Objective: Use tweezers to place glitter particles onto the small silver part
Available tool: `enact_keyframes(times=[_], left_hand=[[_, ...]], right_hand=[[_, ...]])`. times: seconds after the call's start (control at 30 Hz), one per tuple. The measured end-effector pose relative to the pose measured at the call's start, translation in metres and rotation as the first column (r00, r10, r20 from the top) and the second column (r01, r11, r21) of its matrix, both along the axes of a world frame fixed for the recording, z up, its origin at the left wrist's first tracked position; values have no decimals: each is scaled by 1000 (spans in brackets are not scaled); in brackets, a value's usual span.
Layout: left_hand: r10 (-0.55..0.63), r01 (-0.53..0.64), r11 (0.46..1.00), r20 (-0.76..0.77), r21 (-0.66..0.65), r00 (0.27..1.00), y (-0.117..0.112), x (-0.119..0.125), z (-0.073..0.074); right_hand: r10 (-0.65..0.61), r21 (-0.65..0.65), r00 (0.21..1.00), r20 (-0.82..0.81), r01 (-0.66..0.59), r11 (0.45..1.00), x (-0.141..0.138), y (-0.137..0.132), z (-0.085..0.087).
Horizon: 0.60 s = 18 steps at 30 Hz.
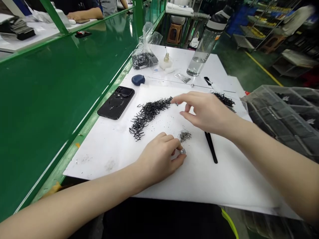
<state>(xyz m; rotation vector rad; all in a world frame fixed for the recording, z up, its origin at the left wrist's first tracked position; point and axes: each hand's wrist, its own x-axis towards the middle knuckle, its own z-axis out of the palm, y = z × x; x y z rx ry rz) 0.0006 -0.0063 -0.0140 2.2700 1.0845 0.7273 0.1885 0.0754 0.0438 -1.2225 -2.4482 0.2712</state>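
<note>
Between thumb and fingers, my left hand (pixel 161 156) pinches a small silvery metal piece (pixel 183 151) low over the white sheet (pixel 159 184). Just beyond it lies a small heap of tiny dark grey bits (pixel 184 135). My right hand (pixel 199 109) hovers with thumb and index finger apart, its index fingertip at the right end of a long pile of thin black bent parts (pixel 149 113). Nothing shows between those fingers. Black tweezers (pixel 211 147) lie on the sheet below my right wrist, their far end hidden by it.
A black phone (pixel 116 103) and a dark blue case (pixel 138 79) lie at the left. Behind stand a plastic bag of black parts (pixel 145 58), a small bottle (pixel 166 58) and a tilted-looking water bottle (pixel 203 49). Clear compartment boxes (pixel 279 109) sit at right, beside another black pile (pixel 224 99).
</note>
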Motion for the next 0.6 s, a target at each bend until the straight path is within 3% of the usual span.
enact_keyframes(times=[0.13,0.27,0.47,0.6], left_hand=[[0,0,1000,-3,-18,1000,0,0,1],[5,-5,999,-6,-35,1000,1,0,0],[24,-23,998,17,-67,1000,0,-1,-2],[27,-22,996,57,-92,998,0,-1,-2]], right_hand=[[-30,-82,995,93,38,996,-13,42,-19],[-78,-148,987,141,99,984,-16,58,-31],[-170,-196,985,-20,163,967,-13,51,-22],[-280,-285,938,-203,217,934,2,22,-7]])
